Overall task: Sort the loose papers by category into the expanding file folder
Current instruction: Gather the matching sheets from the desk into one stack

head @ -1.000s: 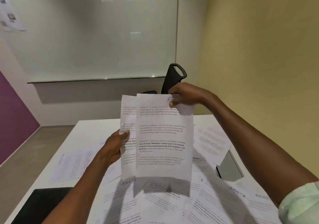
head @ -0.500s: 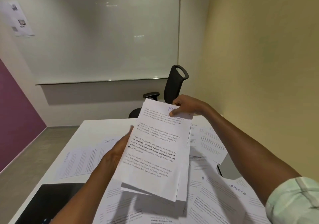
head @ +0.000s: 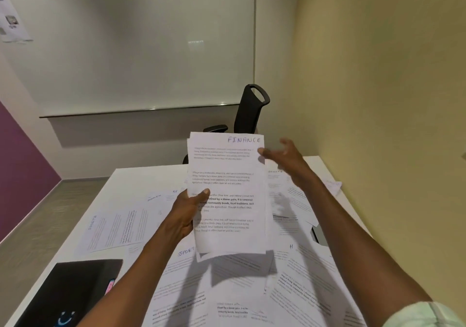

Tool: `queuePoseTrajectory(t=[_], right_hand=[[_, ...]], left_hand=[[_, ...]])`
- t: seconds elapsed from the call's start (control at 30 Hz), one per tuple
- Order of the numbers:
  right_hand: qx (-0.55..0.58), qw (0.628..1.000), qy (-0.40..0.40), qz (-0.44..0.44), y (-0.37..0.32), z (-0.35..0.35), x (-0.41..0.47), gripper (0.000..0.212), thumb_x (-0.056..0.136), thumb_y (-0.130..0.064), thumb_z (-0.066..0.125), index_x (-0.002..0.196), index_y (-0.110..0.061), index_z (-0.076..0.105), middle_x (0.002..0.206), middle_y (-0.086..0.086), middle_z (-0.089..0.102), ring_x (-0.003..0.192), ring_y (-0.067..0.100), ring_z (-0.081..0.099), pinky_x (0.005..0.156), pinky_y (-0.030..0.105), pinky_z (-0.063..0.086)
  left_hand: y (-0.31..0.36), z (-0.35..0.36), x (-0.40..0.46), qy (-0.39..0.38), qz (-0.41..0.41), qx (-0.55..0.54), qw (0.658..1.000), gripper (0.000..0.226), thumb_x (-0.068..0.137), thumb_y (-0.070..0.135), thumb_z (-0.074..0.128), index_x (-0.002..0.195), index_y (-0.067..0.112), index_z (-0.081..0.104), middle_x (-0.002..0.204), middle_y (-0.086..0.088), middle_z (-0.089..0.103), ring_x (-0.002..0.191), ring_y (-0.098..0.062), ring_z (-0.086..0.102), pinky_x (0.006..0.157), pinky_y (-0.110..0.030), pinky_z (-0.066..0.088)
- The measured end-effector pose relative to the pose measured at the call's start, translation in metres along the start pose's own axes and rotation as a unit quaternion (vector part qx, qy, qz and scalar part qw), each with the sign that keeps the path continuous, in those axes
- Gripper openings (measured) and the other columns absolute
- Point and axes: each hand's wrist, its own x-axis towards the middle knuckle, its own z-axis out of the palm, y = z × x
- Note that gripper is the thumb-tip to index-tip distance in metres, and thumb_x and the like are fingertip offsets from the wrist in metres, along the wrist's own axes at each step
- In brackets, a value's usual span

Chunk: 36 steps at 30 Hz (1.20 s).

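Note:
My left hand [head: 185, 213] grips a small stack of printed sheets [head: 230, 175] by its left edge and holds it upright above the table. The front sheet has FINANCE handwritten at its top right. My right hand [head: 286, 156] is just off the stack's upper right edge, fingers spread and holding nothing. A black expanding file folder [head: 68, 294] lies at the table's near left corner, with a pink tab showing at its edge. Several loose papers [head: 305, 278] cover the table below the stack, some headed SPORTS, ADMIN or HR.
The white table [head: 141, 178] runs to a yellow wall on the right. A black office chair [head: 249, 110] stands behind its far edge, under a whiteboard. A grey object [head: 319, 236] shows between papers at the right.
My right hand has let go of the stack's top corner and opened. The stack, tilted half a second ago, now stands upright in my left hand, with the FINANCE heading uncovered.

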Motion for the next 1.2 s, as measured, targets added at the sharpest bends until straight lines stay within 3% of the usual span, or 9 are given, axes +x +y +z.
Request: queuePoseTrajectory(t=[0.07, 0.13, 0.23, 0.3, 0.4, 0.57, 0.67, 0.87, 1.2], right_hand=[[0.053, 0.994, -0.082, 0.055, 0.037, 0.007, -0.010, 0.120, 0.047, -0.061, 0.088, 0.145, -0.013, 0.035, 0.131, 0.007, 0.060, 0.116, 0.023, 0.061, 0.099, 0.046, 0.048], [0.078, 0.986, -0.133, 0.068, 0.063, 0.018, -0.021, 0.098, 0.050, -0.050, 0.091, 0.132, -0.009, 0.054, 0.116, 0.005, 0.071, 0.105, 0.023, 0.068, 0.096, 0.046, 0.052], [0.117, 0.988, -0.092, 0.052, 0.081, 0.034, -0.035, 0.047, 0.074, -0.020, 0.084, 0.116, -0.005, 0.068, 0.112, 0.006, 0.072, 0.099, 0.023, 0.070, 0.084, 0.033, 0.058], [0.109, 0.993, -0.043, 0.029, 0.085, 0.040, -0.043, 0.035, 0.082, -0.009, 0.076, 0.116, -0.006, 0.068, 0.112, 0.005, 0.071, 0.096, 0.020, 0.069, 0.075, 0.022, 0.056], [0.036, 0.999, 0.007, -0.007, 0.092, 0.048, -0.054, 0.034, 0.090, -0.012, 0.067, 0.124, -0.011, 0.062, 0.113, -0.002, 0.066, 0.096, 0.014, 0.063, 0.066, 0.009, 0.048], [0.032, 0.998, 0.050, -0.010, 0.116, 0.066, -0.073, 0.039, 0.095, -0.018, 0.060, 0.133, -0.012, 0.051, 0.114, -0.008, 0.059, 0.099, 0.008, 0.057, 0.075, 0.012, 0.045], [0.038, 0.999, 0.031, 0.006, 0.138, 0.072, -0.081, 0.036, 0.094, -0.017, 0.062, 0.130, -0.013, 0.055, 0.110, -0.009, 0.062, 0.094, 0.005, 0.059, 0.067, 0.002, 0.044], [0.065, 0.993, -0.015, 0.101, 0.179, 0.085, -0.098, 0.037, 0.085, -0.008, 0.071, 0.121, -0.010, 0.062, 0.104, -0.002, 0.068, 0.097, 0.017, 0.067, 0.063, 0.009, 0.050], [0.027, 0.991, -0.023, 0.133, 0.203, 0.085, -0.090, 0.042, 0.085, -0.016, 0.072, 0.126, -0.012, 0.061, 0.118, 0.004, 0.068, 0.105, 0.023, 0.066, 0.089, 0.038, 0.057]], left_hand=[[-0.007, 0.001, 0.002, 0.007, 0.005, -0.016, 1.000, 0.029, 0.095, 0.004, 0.058, 0.124, 0.003, 0.061, 0.104, -0.012, 0.074, 0.084, -0.022, 0.074, 0.064, -0.036, 0.061], [-0.014, 0.002, 0.005, 0.012, 0.008, -0.013, 1.000, 0.030, 0.095, 0.004, 0.060, 0.125, 0.004, 0.061, 0.109, -0.013, 0.073, 0.086, -0.022, 0.074, 0.068, -0.039, 0.061], [-0.023, 0.007, 0.008, 0.034, 0.016, 0.031, 0.999, 0.027, 0.091, 0.008, 0.067, 0.118, 0.005, 0.065, 0.105, -0.011, 0.073, 0.084, -0.020, 0.073, 0.063, -0.030, 0.060], [-0.030, 0.006, 0.011, 0.054, 0.027, 0.058, 0.996, 0.026, 0.087, 0.012, 0.073, 0.112, 0.006, 0.069, 0.100, -0.010, 0.075, 0.089, -0.024, 0.073, 0.066, -0.028, 0.059], [-0.042, 0.001, 0.013, 0.069, 0.068, 0.126, 0.987, 0.028, 0.083, 0.016, 0.078, 0.111, 0.012, 0.072, 0.102, -0.001, 0.076, 0.095, -0.018, 0.073, 0.082, -0.032, 0.058], [-0.069, -0.001, 0.011, 0.109, 0.099, 0.163, 0.975, 0.029, 0.088, 0.018, 0.074, 0.116, 0.017, 0.069, 0.107, 0.007, 0.073, 0.094, -0.009, 0.070, 0.080, -0.028, 0.056], [-0.093, -0.008, 0.010, 0.125, 0.083, 0.172, 0.974, 0.033, 0.087, 0.017, 0.074, 0.120, 0.016, 0.067, 0.109, 0.006, 0.073, 0.097, -0.010, 0.069, 0.080, -0.028, 0.056], [-0.146, -0.025, 0.007, 0.130, 0.024, 0.230, 0.964, 0.034, 0.092, 0.011, 0.067, 0.125, 0.012, 0.060, 0.117, -0.003, 0.068, 0.107, -0.021, 0.065, 0.085, -0.031, 0.052], [-0.168, -0.016, 0.018, 0.139, -0.004, 0.253, 0.958, 0.040, 0.094, 0.016, 0.065, 0.132, 0.011, 0.054, 0.122, -0.005, 0.065, 0.109, -0.023, 0.061, 0.083, -0.032, 0.050]])
